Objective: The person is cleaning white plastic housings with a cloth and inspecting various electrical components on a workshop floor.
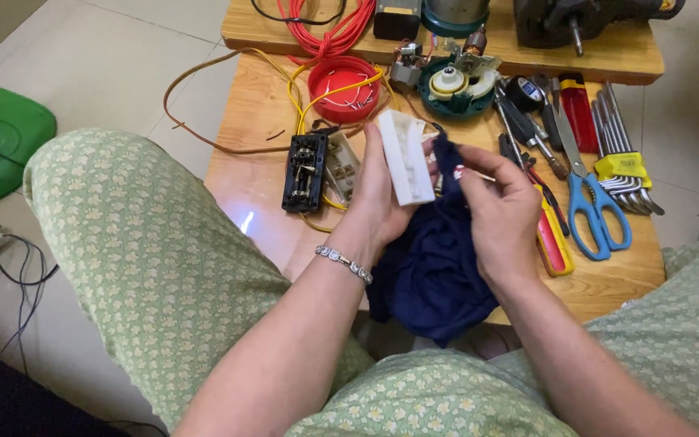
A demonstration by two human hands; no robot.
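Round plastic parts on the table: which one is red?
The round red cap, open side up with yellow wires running across it, left of the teal round part, which holds a cream hub.

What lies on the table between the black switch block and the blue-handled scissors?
In the head view, both hands: the left hand holds a white plastic part, the right hand a dark blue cloth.

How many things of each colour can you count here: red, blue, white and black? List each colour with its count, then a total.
Red: 2, the round red lid and the red wire coil
Blue: 2, the blue-handled scissors and the navy cloth
White: 1, the white plastic block
Black: 1, the black switch box
Total: 6
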